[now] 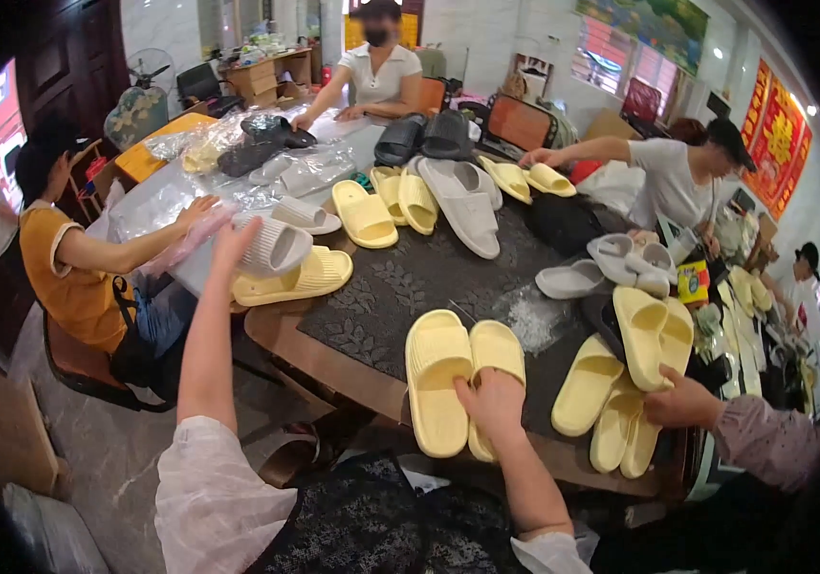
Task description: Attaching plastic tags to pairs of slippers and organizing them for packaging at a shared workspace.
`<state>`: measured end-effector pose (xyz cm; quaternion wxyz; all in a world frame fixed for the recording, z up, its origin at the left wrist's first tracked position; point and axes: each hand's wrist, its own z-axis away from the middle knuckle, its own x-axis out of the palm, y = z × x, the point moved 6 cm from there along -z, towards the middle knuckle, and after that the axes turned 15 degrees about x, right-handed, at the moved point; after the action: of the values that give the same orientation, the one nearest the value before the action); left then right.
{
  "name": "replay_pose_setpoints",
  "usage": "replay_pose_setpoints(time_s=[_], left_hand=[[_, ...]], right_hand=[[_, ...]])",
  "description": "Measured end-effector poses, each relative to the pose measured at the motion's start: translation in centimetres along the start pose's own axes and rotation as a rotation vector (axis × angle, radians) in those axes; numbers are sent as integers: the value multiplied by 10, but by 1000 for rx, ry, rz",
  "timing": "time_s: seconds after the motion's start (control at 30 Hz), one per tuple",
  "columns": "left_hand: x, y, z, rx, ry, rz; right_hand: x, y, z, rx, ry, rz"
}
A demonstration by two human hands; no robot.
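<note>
My left hand (pixel 234 247) reaches out over the table's left side, its fingers closed at one end of a grey slipper (pixel 285 251). Below that slipper lies a ribbed yellow slipper (pixel 309 277). Close to me, at the near edge of the table, my right hand (pixel 496 404) grips a pair of yellow slippers by their inner sides. The left one of the pair (pixel 437 421) shows its whole sole; the right one (pixel 499 349) is partly covered by my hand. Some of my fingers are hidden inside the slippers.
A dark patterned mat (pixel 371 311) covers much of the table. Yellow slippers (pixel 367 215) and a large grey slipper (pixel 467 215) stand along its far side. At right a co-worker's hand (pixel 682 400) holds a yellow slipper (pixel 641 325). A person in orange (pixel 94 258) handles clear bags.
</note>
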<state>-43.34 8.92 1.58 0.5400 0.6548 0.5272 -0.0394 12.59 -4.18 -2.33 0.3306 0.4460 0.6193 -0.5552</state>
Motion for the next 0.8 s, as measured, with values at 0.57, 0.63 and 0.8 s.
replay_pose_setpoints(time_s=[0.57, 0.63, 0.8], left_hand=[[-22, 265, 120, 345, -354, 1549], [-13, 290, 162, 284, -487, 1619], [27, 317, 253, 141, -718, 1837]], right_hand=[[-102, 10, 38, -42, 237, -93], [-120, 22, 41, 17, 301, -65], [-146, 54, 43, 187, 285, 36]])
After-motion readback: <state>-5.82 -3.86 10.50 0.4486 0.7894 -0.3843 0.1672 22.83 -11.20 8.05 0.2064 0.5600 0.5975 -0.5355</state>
